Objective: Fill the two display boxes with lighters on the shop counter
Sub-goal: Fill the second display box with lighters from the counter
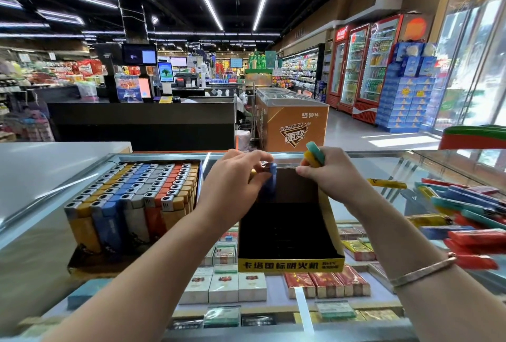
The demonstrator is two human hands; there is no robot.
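Observation:
Two display boxes stand on the glass counter. The left box (82, 261) is packed with rows of yellow, blue, grey and orange lighters (137, 199). The right box (290, 263), with a yellow printed front, looks dark and mostly bare inside. My left hand (232, 185) pinches a blue lighter (271, 178) at that box's far left corner. My right hand (328, 171) grips a yellow and a teal lighter (315, 156) above the box's far right corner. A loose pile of lighters (462, 218) lies on the glass to the right.
Cigarette packs (224, 284) fill the case under the glass counter (41, 204). A bracelet (421, 270) circles my right wrist. A red and green object (473, 136) sits at the counter's far right. Beyond are a black checkout desk (142, 122), an orange freezer (293, 125) and drink fridges (367, 67).

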